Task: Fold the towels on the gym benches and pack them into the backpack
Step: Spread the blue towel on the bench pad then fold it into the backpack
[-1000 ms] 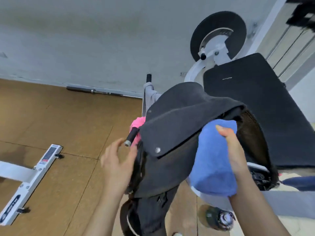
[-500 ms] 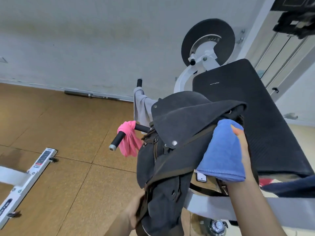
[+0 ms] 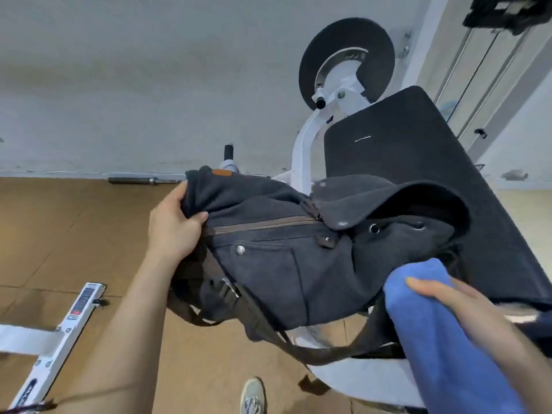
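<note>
Nothing here can be read. The white frame bar (image 3: pixel 64 327) on the floor (image 3: pixel 59 234) carries a sticker (image 3: pixel 81 301) with red and black print too small to make out, and blurred dark lettering (image 3: pixel 29 390) near its lower end. The brown patch (image 3: pixel 221 173) on the backpack (image 3: pixel 283 264) and the thin white mark (image 3: pixel 362 139) on the black padded tabletop (image 3: pixel 418 162) show no legible letters.

Bottom edge cuts blue towel (image 3: pixel 442 339); right hand (image 3: pixel 469 309) motion-blurred; flap (image 3: pixel 388 201) hides backpack (image 3: pixel 298 264) interior.

**Bare arms, one sneaker**

Left grip (image 3: pixel 173 227) and right grip (image 3: pixel 466 309) bare, forearms uncovered to frame edge. Thin dark line crosses left forearm (image 3: pixel 125 330) low down, can't tell what. One shoe (image 3: pixel 253 397): pale grey-white laced sneaker, rounded toe.
</note>
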Motion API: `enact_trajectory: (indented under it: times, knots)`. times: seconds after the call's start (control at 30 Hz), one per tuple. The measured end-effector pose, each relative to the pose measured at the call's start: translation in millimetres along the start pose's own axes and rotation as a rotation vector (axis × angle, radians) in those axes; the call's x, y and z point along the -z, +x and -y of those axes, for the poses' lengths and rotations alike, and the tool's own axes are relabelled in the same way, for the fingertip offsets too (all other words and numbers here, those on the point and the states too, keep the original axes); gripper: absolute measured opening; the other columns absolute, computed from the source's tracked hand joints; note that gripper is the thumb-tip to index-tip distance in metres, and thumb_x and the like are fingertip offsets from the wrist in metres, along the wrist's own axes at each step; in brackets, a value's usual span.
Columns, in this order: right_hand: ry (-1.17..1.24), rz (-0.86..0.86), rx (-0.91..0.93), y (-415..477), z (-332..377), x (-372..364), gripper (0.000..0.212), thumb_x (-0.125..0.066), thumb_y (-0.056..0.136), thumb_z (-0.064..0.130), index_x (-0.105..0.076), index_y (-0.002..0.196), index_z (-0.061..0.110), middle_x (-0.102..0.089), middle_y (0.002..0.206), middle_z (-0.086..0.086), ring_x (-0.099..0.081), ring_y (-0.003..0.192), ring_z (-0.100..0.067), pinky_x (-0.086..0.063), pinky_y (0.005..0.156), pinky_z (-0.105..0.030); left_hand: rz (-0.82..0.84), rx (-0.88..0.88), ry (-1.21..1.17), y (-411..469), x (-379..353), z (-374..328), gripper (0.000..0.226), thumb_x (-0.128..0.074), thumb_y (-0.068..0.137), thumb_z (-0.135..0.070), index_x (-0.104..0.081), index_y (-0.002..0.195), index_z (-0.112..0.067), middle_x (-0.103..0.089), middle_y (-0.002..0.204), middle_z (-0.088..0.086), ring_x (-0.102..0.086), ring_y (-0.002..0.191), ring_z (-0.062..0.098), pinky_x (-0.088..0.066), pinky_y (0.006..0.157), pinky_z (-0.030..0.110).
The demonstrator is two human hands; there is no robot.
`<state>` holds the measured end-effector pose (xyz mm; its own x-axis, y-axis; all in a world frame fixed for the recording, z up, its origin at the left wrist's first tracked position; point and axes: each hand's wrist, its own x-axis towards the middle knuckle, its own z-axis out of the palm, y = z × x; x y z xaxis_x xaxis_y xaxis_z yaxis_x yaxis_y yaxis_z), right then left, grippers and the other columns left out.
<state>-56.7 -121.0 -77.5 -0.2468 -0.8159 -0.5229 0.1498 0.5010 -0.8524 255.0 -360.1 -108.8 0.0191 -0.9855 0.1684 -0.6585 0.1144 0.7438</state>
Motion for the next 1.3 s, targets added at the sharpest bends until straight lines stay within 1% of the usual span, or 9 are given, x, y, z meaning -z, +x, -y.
enact_trajectory:
  times: [0.13, 0.2, 0.3, 0.47, 0.6, 0.73, 0.87, 1.1, 1.3]
  knots:
    - [-0.155, -0.047, 0.023, -11, 17, -3, 0.028, -0.075, 0.074, 0.035, -0.067, 0.100, 0.032, -0.075, 0.088, 0.011, -0.070, 0.084, -0.006, -0.048, 0.077, -0.029, 0.625, 0.348, 0.701, 34, -16, 64, 0.053, -0.062, 0.067, -0.028, -0.057, 0.118, -0.014, -0.066, 0.115, 0.013, -0.060, 0.105, 0.033, -0.049, 0.085, 0.037]
    - [-0.258, -0.218, 0.052, -10, 23, 5, 0.032, -0.078, 0.072, 0.038, -0.061, 0.098, 0.045, -0.070, 0.085, 0.024, -0.066, 0.080, 0.003, -0.048, 0.073, -0.027, 0.606, 0.307, 0.877, 29, -30, 74, 0.050, -0.061, 0.073, -0.033, -0.049, 0.118, -0.012, -0.058, 0.116, 0.015, -0.053, 0.109, 0.036, -0.048, 0.082, 0.040]
    - [-0.629, -0.470, 0.107, 12, 12, 26, 0.036, -0.075, 0.063, 0.040, -0.054, 0.091, 0.048, -0.065, 0.076, 0.030, -0.063, 0.062, 0.007, -0.056, 0.052, -0.030, 0.284, -0.109, 0.513, 1, -58, 42, 0.021, -0.054, 0.091, -0.025, -0.058, 0.108, -0.014, -0.057, 0.105, 0.011, -0.052, 0.104, 0.035, -0.044, 0.076, 0.041]
    - [-0.611, -0.322, 0.305, 21, 72, -48, 0.076, -0.079, 0.067, 0.039, -0.035, 0.125, 0.062, -0.062, 0.096, 0.035, -0.061, 0.083, 0.014, -0.048, 0.069, -0.009, 0.956, 0.054, 0.240, -27, -123, 3, 0.046, -0.030, 0.094, -0.063, -0.055, 0.113, -0.029, -0.072, 0.093, -0.002, -0.069, 0.082, 0.020, -0.051, 0.087, 0.037]
    - [-0.926, -0.133, 0.151, 61, 68, -98, 0.093, -0.072, 0.072, 0.053, -0.012, 0.143, 0.047, -0.062, 0.095, 0.019, -0.059, 0.086, 0.004, -0.045, 0.073, -0.017, 0.889, -0.084, 0.317, -38, -141, 18, 0.057, -0.038, 0.092, -0.065, -0.032, 0.130, -0.023, -0.069, 0.097, -0.001, -0.066, 0.090, 0.024, -0.048, 0.078, 0.035]
    - [-1.228, -0.164, 0.200, 86, 40, -105, 0.090, -0.064, 0.071, 0.059, -0.015, 0.144, 0.040, -0.057, 0.099, 0.013, -0.056, 0.087, -0.008, -0.048, 0.078, -0.026, 0.844, 0.493, -0.378, -42, -144, 16, 0.053, -0.070, 0.086, -0.035, -0.039, 0.127, -0.026, -0.072, 0.090, 0.007, -0.065, 0.062, 0.016, -0.055, 0.063, 0.031]
    - [-1.111, -0.168, 0.039, 93, 42, -85, 0.079, -0.067, 0.076, 0.055, -0.028, 0.141, 0.036, -0.056, 0.099, 0.017, -0.058, 0.096, -0.010, -0.047, 0.084, -0.027, 0.843, 0.925, -1.049, -26, -132, -3, 0.034, -0.055, 0.092, -0.005, -0.058, 0.126, -0.013, -0.073, 0.086, 0.005, -0.062, 0.053, 0.013, -0.047, 0.045, 0.021]
    - [-0.571, -0.158, 0.435, 5, 97, -56, 0.048, -0.084, 0.071, 0.022, -0.063, 0.113, 0.033, -0.070, 0.103, 0.005, -0.068, 0.094, -0.012, -0.055, 0.083, -0.026, 0.958, 0.136, -1.323, 28, -110, -130, 0.039, -0.043, 0.088, -0.001, -0.069, 0.109, -0.019, -0.062, 0.089, 0.000, -0.056, 0.082, 0.016, -0.046, 0.073, 0.027]
    - [-0.782, -0.348, 0.549, -22, 94, -29, 0.027, -0.073, 0.072, 0.028, -0.063, 0.097, 0.033, -0.068, 0.095, 0.011, -0.065, 0.087, -0.008, -0.050, 0.071, -0.022, 1.571, -0.262, -0.957, -20, -149, -253, 0.035, -0.040, 0.099, -0.010, -0.054, 0.131, -0.012, -0.067, 0.075, -0.003, -0.060, 0.069, 0.010, -0.048, 0.068, 0.019]
